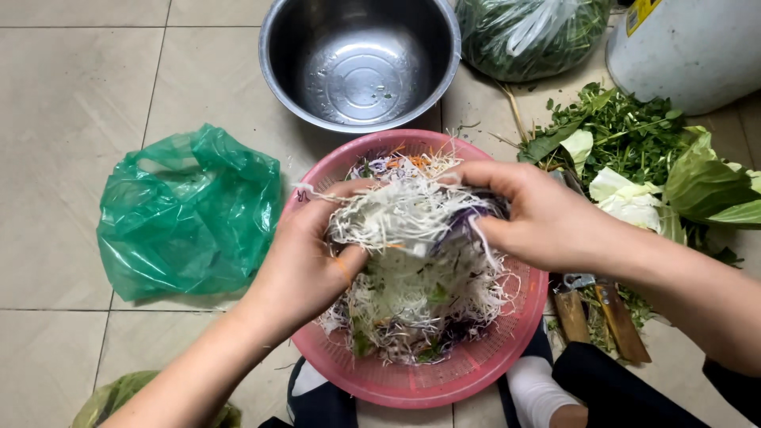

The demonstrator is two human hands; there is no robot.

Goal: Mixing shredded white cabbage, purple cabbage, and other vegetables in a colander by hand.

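Here both hands, left hand (305, 257) and right hand (539, 218), pinch pale, stringy shredded vegetables (408, 214) with purple flecks above the pink colander (476, 368) at six o'clock of the steel bowl (361, 59)

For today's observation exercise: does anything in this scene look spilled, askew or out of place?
Yes. Green leaves and trimmings lie scattered straight on the tiled floor, right of the pink basket. A few green flecks sit inside the steel bowl. The shredded vegetables lifted by both hands stay over the basket.
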